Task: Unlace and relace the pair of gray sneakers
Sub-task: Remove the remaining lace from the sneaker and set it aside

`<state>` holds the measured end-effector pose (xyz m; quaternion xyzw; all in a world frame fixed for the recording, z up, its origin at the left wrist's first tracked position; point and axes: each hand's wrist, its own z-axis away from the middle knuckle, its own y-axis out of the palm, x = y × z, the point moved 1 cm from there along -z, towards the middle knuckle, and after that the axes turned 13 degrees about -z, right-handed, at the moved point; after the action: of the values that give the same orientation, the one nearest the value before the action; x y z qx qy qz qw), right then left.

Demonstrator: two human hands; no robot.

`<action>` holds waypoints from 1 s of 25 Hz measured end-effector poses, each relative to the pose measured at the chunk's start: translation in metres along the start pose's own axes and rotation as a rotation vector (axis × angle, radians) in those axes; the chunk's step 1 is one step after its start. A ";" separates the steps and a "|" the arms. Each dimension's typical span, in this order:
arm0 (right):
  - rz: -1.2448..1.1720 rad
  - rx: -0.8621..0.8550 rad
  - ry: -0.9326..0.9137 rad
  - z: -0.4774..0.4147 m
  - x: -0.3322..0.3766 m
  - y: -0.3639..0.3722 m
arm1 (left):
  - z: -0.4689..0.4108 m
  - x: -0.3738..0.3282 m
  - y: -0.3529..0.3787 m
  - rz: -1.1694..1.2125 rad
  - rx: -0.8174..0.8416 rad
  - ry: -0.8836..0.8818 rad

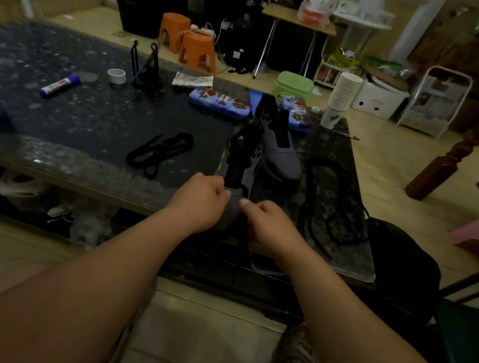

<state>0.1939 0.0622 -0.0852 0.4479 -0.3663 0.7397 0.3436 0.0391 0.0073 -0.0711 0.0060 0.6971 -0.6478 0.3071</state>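
Note:
Two gray sneakers stand on the dark speckled table point(86, 113). The near sneaker point(241, 162) points its toe at me at the table's front edge, its eyelets bare. My left hand point(202, 202) grips its toe from the left with curled fingers. My right hand point(269, 223) pinches a black lace end at the toe's right side. The far sneaker point(279, 147) lies behind it, also unlaced. One loose black lace point(160, 150) is coiled left of the shoes. A longer black lace point(332, 202) loops to the right.
On the table lie a blue-capped marker point(58, 86), a tape roll point(117, 75), a black stand point(149, 69), two blue tins point(220, 103) and a stack of paper cups point(340, 98). A wooden post point(470, 139) rises at right. Stools and boxes crowd the floor beyond.

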 end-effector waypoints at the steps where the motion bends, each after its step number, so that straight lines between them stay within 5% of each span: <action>1: 0.032 -0.047 -0.004 -0.012 0.001 0.006 | 0.008 0.003 -0.008 0.078 0.024 0.009; 7: 0.271 -0.151 -0.134 -0.041 0.012 0.008 | 0.037 0.033 -0.034 0.281 0.460 0.124; 11: 0.221 -0.167 -0.178 -0.030 0.010 0.007 | 0.021 0.022 -0.012 0.187 0.202 -0.092; 16: 0.221 -0.168 -0.304 -0.006 -0.007 0.005 | 0.022 0.015 0.013 -0.070 0.068 -0.118; 25: 0.341 -0.333 -0.257 -0.016 -0.003 0.016 | 0.017 0.000 -0.009 0.326 0.012 -0.087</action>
<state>0.1754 0.0670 -0.0967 0.4072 -0.5936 0.6536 0.2337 0.0420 -0.0096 -0.0624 0.0926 0.6688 -0.5934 0.4381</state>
